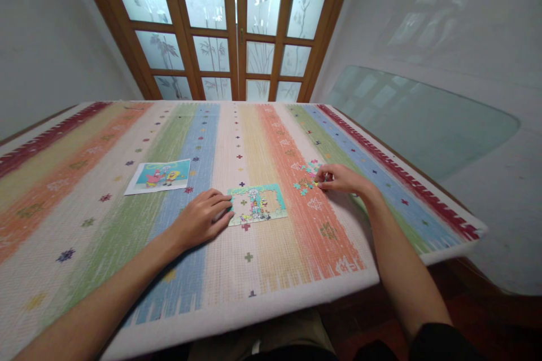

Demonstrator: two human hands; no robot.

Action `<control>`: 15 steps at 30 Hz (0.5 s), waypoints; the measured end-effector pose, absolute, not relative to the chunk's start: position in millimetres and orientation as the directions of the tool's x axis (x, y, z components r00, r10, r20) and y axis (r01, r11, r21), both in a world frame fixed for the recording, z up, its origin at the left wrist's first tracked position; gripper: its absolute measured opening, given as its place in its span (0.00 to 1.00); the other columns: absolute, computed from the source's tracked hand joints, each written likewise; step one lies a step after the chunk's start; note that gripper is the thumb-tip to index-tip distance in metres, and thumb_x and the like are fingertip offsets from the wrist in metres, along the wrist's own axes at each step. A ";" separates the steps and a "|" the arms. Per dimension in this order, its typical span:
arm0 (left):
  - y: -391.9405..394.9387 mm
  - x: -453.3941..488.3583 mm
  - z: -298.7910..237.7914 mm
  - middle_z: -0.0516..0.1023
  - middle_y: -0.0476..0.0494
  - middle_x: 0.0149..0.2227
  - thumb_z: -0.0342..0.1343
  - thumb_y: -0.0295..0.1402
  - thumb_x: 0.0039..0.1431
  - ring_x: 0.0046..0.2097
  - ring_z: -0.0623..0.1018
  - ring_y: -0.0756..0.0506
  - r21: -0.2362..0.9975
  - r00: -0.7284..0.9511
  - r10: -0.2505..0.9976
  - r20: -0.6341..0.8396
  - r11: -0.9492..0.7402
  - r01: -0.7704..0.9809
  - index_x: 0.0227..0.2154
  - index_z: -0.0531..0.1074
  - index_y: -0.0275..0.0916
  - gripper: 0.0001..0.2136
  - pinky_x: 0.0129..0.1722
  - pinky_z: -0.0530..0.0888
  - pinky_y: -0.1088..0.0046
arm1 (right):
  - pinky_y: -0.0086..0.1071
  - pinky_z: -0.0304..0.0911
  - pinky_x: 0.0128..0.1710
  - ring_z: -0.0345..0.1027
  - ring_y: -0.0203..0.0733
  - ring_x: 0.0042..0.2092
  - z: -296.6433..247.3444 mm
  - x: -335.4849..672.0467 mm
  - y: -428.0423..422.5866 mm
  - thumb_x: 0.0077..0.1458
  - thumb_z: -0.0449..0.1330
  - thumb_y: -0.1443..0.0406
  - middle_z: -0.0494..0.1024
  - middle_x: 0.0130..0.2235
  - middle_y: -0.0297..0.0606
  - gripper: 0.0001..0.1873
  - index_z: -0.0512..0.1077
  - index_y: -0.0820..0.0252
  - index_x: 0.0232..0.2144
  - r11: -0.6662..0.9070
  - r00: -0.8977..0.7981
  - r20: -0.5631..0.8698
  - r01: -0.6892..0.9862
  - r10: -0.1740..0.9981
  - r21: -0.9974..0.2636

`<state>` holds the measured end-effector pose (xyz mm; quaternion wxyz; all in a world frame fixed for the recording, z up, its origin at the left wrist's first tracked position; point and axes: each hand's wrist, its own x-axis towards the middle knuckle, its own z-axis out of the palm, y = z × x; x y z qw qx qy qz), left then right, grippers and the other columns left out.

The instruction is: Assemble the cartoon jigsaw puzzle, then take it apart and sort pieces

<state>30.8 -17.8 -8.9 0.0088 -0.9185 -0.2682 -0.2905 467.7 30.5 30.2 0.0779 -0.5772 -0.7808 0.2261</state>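
A small, partly filled jigsaw puzzle (pixel 258 203) lies on the striped tablecloth (pixel 127 237) in front of me. My left hand (pixel 202 218) rests flat on the cloth at the puzzle's left edge, fingers stretched out and touching its border. My right hand (pixel 339 179) lies to the right of the puzzle, beside a small heap of loose puzzle pieces (pixel 305 176). Its fingers are curled and pinched at the edge of the heap; what they hold is too small to make out.
A cartoon reference picture (pixel 159 176) lies on the cloth to the left. Wooden doors with frosted glass panes (pixel 237 28) stand behind the table. The table's right edge (pixel 423 180) runs close to a wall with a glass panel.
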 end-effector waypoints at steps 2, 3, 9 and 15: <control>-17.8 30.7 -8.8 0.82 0.39 0.44 0.53 0.34 0.69 0.46 0.77 0.40 0.144 0.687 0.490 0.536 -0.855 0.498 0.43 0.77 0.38 0.09 0.45 0.78 0.58 | 0.34 0.65 0.35 0.69 0.41 0.31 30.6 467.4 30.2 0.51 0.65 0.65 0.80 0.31 0.40 0.07 0.81 0.58 0.35 0.228 -0.314 -0.134 0.868 0.940 -0.441; -17.8 30.6 -8.9 0.82 0.39 0.44 0.53 0.34 0.69 0.46 0.77 0.40 0.144 0.686 0.491 0.537 -0.855 0.499 0.43 0.77 0.38 0.08 0.45 0.77 0.58 | 0.34 0.65 0.35 0.69 0.41 0.32 30.8 467.3 30.2 0.51 0.65 0.65 0.80 0.32 0.40 0.09 0.81 0.57 0.37 0.232 -0.315 -0.126 0.867 0.941 -0.441; -17.4 29.9 -11.7 0.82 0.39 0.44 0.54 0.34 0.69 0.47 0.77 0.40 0.158 0.681 0.502 0.533 -0.850 0.503 0.43 0.77 0.37 0.09 0.46 0.77 0.57 | 0.34 0.65 0.35 0.69 0.42 0.33 31.6 467.4 30.7 0.52 0.65 0.64 0.81 0.33 0.40 0.09 0.82 0.56 0.37 0.247 -0.332 -0.123 0.861 0.935 -0.446; -17.9 30.0 -10.5 0.82 0.39 0.44 0.53 0.34 0.69 0.46 0.77 0.40 0.174 0.678 0.513 0.527 -0.846 0.504 0.44 0.77 0.39 0.09 0.46 0.77 0.57 | 0.34 0.65 0.34 0.69 0.41 0.32 32.5 466.9 30.1 0.51 0.65 0.63 0.80 0.31 0.39 0.08 0.81 0.57 0.35 0.248 -0.332 -0.115 0.855 0.936 -0.456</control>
